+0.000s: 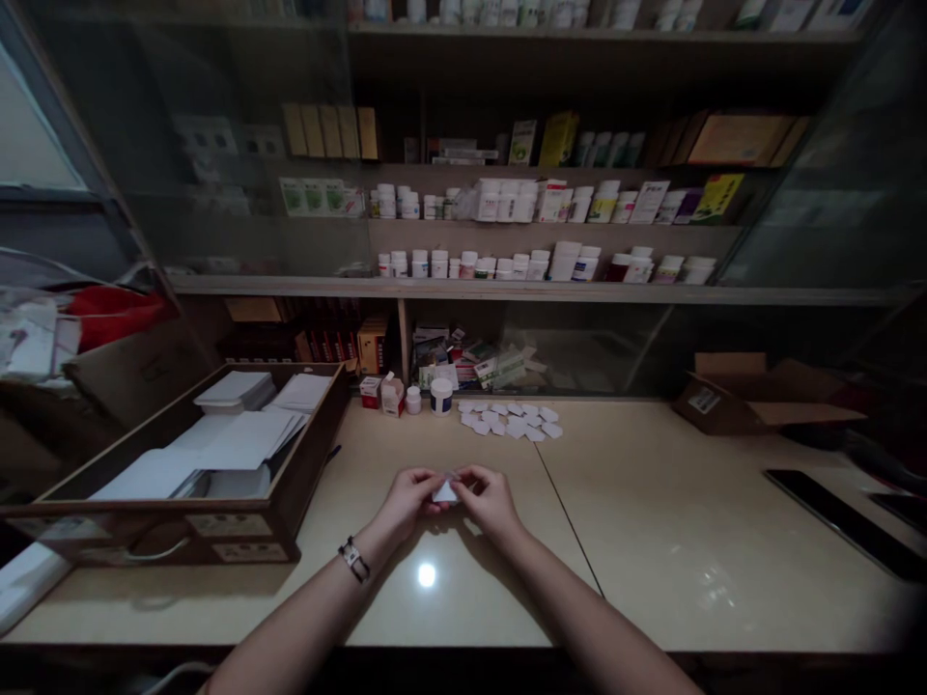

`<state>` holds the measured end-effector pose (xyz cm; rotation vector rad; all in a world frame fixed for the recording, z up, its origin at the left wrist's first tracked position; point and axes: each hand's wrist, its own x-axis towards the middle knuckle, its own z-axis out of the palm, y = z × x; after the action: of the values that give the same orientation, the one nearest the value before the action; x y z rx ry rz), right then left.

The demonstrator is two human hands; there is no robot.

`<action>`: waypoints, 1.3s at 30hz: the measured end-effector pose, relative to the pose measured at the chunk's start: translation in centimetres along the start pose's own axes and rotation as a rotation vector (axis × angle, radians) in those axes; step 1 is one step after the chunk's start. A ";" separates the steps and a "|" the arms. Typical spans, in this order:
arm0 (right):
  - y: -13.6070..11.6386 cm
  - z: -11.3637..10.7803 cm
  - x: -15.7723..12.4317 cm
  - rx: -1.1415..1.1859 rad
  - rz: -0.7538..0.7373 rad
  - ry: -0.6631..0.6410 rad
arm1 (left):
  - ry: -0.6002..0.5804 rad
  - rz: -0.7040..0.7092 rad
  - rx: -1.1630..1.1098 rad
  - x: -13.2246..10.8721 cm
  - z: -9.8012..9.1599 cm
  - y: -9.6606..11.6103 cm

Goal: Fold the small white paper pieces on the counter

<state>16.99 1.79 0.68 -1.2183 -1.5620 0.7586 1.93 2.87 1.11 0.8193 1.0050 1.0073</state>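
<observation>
Both left hand (409, 497) and right hand (491, 495) in narrow pinch on white paper (445, 493).

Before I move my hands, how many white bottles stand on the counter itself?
2: a small bottle beside the open carton, and a wider blue-labelled bottle between it and the white paper pieces.

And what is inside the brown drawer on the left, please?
White paper sheets, some stacked, lie inside the brown drawer; whatever is beneath them is covered and cannot be seen.
</observation>
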 end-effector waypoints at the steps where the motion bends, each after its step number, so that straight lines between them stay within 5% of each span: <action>1: 0.0 0.0 0.0 -0.012 -0.012 -0.007 | 0.007 0.000 -0.009 0.0 0.1 0.0; 8: -0.3 -0.8 -0.3 -0.131 -0.251 -0.073 | -0.030 -0.027 -0.065 -0.5 0.4 0.5; 22: -0.9 -1.0 -0.8 -0.259 -0.339 -0.151 | -0.035 -0.070 -0.043 -0.2 -0.4 0.7; 25: -1.0 -0.8 -0.6 -0.173 -0.242 -0.136 | 0.021 -0.046 0.005 -0.3 -0.2 0.8; 32: 0.5 -0.4 0.8 0.215 0.366 -0.253 | 0.046 0.051 0.123 -0.5 0.3 0.8; 39: -0.4 -0.6 0.7 0.276 0.376 -0.266 | 0.075 0.071 0.150 -0.3 0.4 0.6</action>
<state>17.42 2.28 1.40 -1.2539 -1.3883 1.3813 2.08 2.71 1.87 0.9524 1.1325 1.0382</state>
